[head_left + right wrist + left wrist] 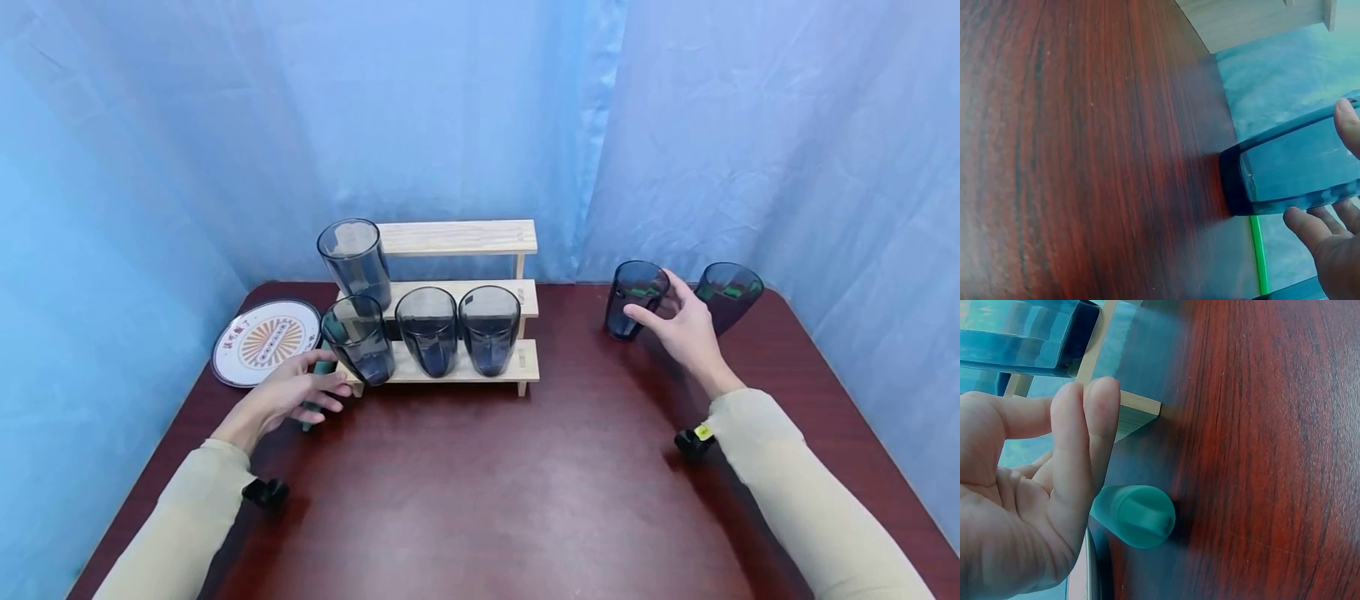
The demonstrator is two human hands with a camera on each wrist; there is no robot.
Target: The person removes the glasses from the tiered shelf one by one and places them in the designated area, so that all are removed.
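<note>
In the head view, my right hand (681, 329) grips a dark tinted drinking glass (626, 310) between thumb and fingers at the table's right rear. The right wrist view shows this glass (1297, 165) with fingertips on both sides. A second tinted glass (723, 304) stands just beyond that hand. My left hand (288, 392) is at the left end of a stepped wooden rack (457, 237), fingers loosely bent and holding nothing; whether they touch the rack I cannot tell. Three tinted glasses, one of them a middle glass (426, 333), line the lowest step. Another glass (356, 262) stands higher at the left.
A round patterned plate (243, 346) lies at the left. Beside my left hand is a green cylindrical object (1144, 515), partly hidden in the head view. A thin green strip (1259, 256) shows behind the gripped glass. Blue curtains (450, 108) surround the dark red table (525, 500).
</note>
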